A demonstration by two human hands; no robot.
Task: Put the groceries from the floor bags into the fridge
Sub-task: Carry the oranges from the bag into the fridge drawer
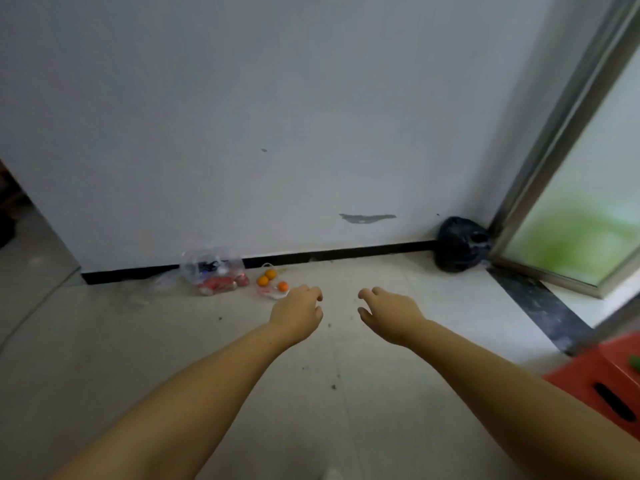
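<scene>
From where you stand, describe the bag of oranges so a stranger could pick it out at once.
Follow the black skirting along the foot of the white wall. Two clear bags lie on the floor there; the bag of oranges is the smaller right one, just beyond the left hand. Its three oranges set it apart from the clear bag with red packets.

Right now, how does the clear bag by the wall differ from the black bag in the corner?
The clear bag shows its red and blue contents; the black bag hides its own. The clear bag lies slumped beside the oranges; the black bag is bunched by the door frame. Both sit on the floor against the wall.
</scene>
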